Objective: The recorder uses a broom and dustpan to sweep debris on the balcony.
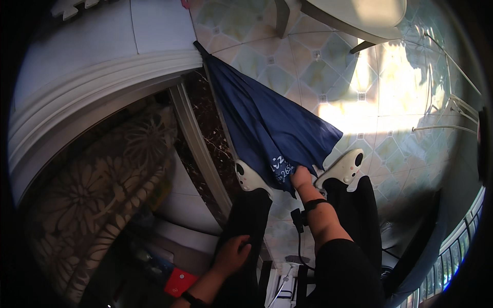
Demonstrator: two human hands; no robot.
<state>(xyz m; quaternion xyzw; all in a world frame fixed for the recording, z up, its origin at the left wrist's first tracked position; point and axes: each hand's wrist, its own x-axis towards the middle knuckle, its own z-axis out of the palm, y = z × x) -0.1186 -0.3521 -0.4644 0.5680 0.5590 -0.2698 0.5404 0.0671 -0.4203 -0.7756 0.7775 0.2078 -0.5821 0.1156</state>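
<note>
A folded dark blue umbrella lies across the tiled floor, its tip pointing up toward the doorway. My right hand reaches down between my two white shoes and grips the umbrella's lower end, where the fabric bunches. A dark band with a cable sits on that wrist. My left hand rests flat on my left thigh, on the black trouser leg, and holds nothing. My white shoes stand on either side of the umbrella's end.
A white door frame and a dark marble threshold run along the left. A floral patterned curtain hangs at lower left. A white table leg stands at the top. A red item lies near my left hand. Window bars curve at the lower right.
</note>
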